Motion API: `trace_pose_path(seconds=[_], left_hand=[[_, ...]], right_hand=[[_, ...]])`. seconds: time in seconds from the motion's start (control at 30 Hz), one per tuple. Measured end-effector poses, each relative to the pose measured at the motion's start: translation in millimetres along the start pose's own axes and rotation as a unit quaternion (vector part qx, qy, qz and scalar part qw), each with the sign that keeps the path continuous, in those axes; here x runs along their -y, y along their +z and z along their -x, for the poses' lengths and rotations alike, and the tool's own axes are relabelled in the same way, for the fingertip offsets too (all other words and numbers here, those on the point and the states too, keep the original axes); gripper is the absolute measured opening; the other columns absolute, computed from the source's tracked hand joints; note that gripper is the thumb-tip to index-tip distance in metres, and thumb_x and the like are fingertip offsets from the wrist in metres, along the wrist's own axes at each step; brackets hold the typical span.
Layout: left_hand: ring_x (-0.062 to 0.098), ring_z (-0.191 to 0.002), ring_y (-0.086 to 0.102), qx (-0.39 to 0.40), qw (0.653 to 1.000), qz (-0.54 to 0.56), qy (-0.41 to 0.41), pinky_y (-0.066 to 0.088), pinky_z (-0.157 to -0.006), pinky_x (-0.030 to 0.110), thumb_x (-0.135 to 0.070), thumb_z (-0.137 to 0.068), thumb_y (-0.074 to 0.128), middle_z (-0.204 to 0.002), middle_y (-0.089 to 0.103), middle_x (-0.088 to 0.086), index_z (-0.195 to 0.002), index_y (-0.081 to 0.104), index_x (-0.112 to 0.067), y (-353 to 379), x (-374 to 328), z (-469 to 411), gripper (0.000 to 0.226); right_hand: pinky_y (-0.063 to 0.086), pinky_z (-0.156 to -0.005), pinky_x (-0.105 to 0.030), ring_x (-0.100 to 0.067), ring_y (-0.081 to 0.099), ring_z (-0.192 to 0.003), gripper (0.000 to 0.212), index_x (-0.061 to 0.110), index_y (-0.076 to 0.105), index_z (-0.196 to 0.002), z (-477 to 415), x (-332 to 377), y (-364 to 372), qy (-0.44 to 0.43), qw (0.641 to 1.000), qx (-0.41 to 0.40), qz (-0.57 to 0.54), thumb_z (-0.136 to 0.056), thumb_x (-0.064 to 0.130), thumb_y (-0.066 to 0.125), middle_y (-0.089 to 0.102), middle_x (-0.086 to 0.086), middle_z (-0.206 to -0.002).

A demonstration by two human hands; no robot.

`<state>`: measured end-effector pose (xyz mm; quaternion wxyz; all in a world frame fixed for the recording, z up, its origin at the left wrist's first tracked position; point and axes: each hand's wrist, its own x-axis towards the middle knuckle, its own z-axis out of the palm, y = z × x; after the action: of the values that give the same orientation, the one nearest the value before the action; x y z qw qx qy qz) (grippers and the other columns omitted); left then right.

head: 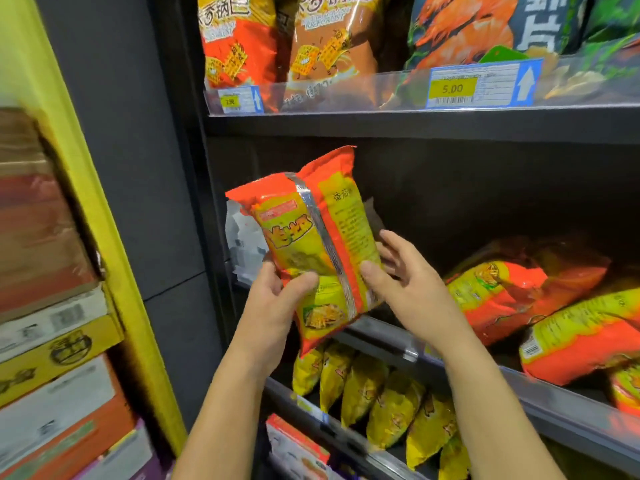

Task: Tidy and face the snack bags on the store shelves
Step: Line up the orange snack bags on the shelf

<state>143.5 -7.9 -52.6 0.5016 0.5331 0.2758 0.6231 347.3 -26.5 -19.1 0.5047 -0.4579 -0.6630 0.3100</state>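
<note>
Seam side outward, the orange snack bag [311, 244] is pinched by fingers [401, 244] of left hand [273, 303] and right hand [408, 285] before the shelf [571, 410], probably for turning.

My bare left forearm [221, 393] and right forearm [485, 389] reach up from the bottom edge and lean toward each other. My left hand [273, 299] is turned palm inward, with the thumb laid across the front of a snack bag [311, 233] and the fingers wrapped out of sight behind its lower left edge. My right hand [412, 285] grips the bag's right edge, thumb pressed on the front, fingers spread and fairly straight behind it. The two thumbs sit level, near each other but apart.
</note>
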Motion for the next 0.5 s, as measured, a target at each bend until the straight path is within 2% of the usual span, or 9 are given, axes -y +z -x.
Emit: trace_pose_path(seconds=[0.1,0.17,0.23,0.33,0.4,0.5], left_hand=[[0.043,-0.129,0.063,0.028,0.999,0.014,-0.034,0.048,-0.109,0.066,-0.021,-0.096,0.064,-0.141,0.066,0.017,-0.147,0.053,-0.015,-17.5,-5.6,15.9,0.053],[0.045,-0.131,0.062,0.028,0.997,0.022,-0.064,0.043,-0.111,0.071,-0.022,-0.098,0.061,-0.143,0.065,0.019,-0.149,0.052,-0.015,-29.9,-8.7,27.0,0.052],[0.045,-0.133,0.061,0.022,0.994,0.031,-0.106,0.041,-0.112,0.072,-0.032,-0.098,0.062,-0.144,0.064,0.018,-0.15,0.053,-0.015,-41.1,-13.7,38.0,0.056],[0.04,-0.14,0.055,-0.015,0.985,0.077,-0.151,0.036,-0.119,0.067,-0.057,-0.093,0.06,-0.145,0.065,0.013,-0.148,0.058,-0.018,-56.8,-24.1,55.7,0.067],[0.036,-0.141,0.055,-0.07,0.975,0.134,-0.161,0.037,-0.119,0.062,-0.06,-0.095,0.055,-0.142,0.067,0.011,-0.146,0.058,-0.016,-68.4,-32.8,66.6,0.068],[0.033,-0.132,0.064,-0.12,0.96,0.181,-0.175,0.049,-0.107,0.056,-0.06,-0.09,0.052,-0.139,0.07,0.011,-0.148,0.054,-0.014,-85.8,-40.9,82.2,0.074]], right_hand=[[0.059,-0.096,-0.03,-0.013,0.07,-0.119,0.061,0.022,0.052,-0.145,8.5,-0.4,25.5,0.022,0.986,0.071,-0.146,-0.088,0.04,0.065,0.072,0.002,-0.132],[0.059,-0.09,-0.027,-0.019,0.073,-0.114,0.046,0.018,0.064,-0.132,16.7,-3.9,43.1,0.037,0.98,0.08,-0.178,-0.091,0.037,0.063,0.077,0.001,-0.122],[0.058,-0.096,-0.035,-0.024,0.073,-0.114,0.044,0.016,0.068,-0.127,22.5,-10.5,59.8,0.072,0.971,0.072,-0.216,-0.091,0.041,0.061,0.078,-0.003,-0.12],[0.056,-0.101,-0.045,-0.027,0.073,-0.115,0.048,0.014,0.07,-0.126,30.5,-19.7,84.1,0.154,0.935,0.053,-0.316,-0.09,0.044,0.059,0.077,-0.01,-0.122],[0.057,-0.099,-0.05,-0.028,0.074,-0.112,0.052,0.015,0.073,-0.125,37.5,-25.1,97.6,0.198,0.912,0.044,-0.358,-0.088,0.048,0.059,0.075,-0.013,-0.124],[0.044,-0.11,-0.067,-0.035,0.071,-0.116,0.052,0.021,0.077,-0.123,48.3,-32.3,114.0,0.218,0.902,0.045,-0.371,-0.088,0.054,0.06,0.073,-0.015,-0.127]])
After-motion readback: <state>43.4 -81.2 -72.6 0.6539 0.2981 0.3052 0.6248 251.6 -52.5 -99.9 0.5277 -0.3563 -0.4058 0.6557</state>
